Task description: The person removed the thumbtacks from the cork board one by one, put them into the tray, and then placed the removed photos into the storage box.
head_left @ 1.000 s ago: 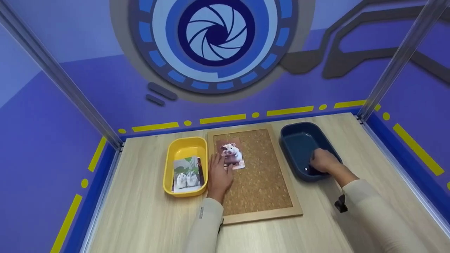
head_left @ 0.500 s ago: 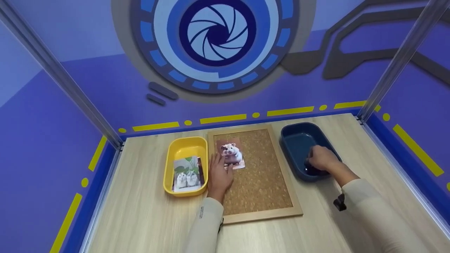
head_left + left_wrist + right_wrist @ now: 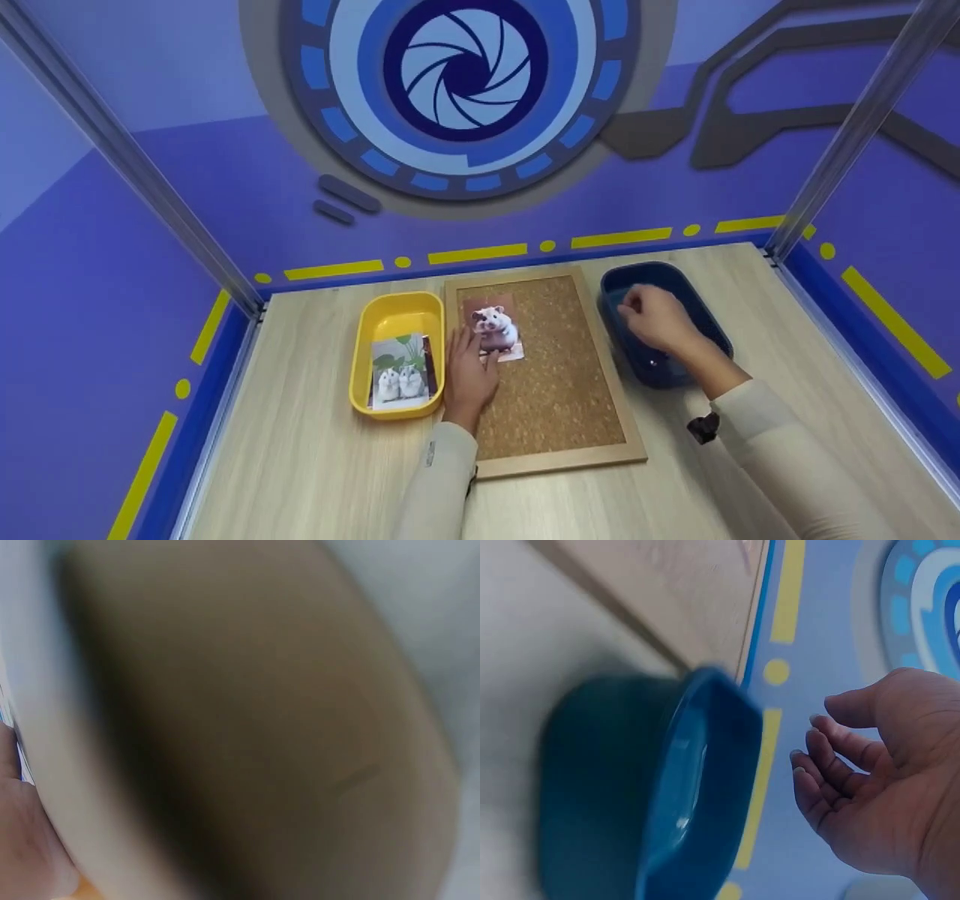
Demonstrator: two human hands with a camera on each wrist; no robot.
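In the head view my left hand (image 3: 470,379) lies with straight fingers over the left frame of the corkboard (image 3: 562,382). Its fingertips touch the lower left of a hamster photo (image 3: 496,330), which lies flat at the board's upper left. My right hand (image 3: 660,319) is over the dark blue tray (image 3: 611,281), fingers curled and thumb tip close to the index fingertip. I cannot tell whether something tiny is pinched there. A small shiny spot (image 3: 652,362) shows inside the tray. The left wrist view is mostly blocked by a blurred sleeve (image 3: 262,720).
A yellow tray (image 3: 397,304) stands left of the corkboard, holding a photo of two hamsters (image 3: 401,375) with a darker card partly beneath it. Behind the wooden table (image 3: 300,420) rises a blue patterned wall (image 3: 420,225), with metal posts at both back corners.
My right hand has risen from the bottom of the blue tray and moved up and left over it. The left hand stays on the photo and board.
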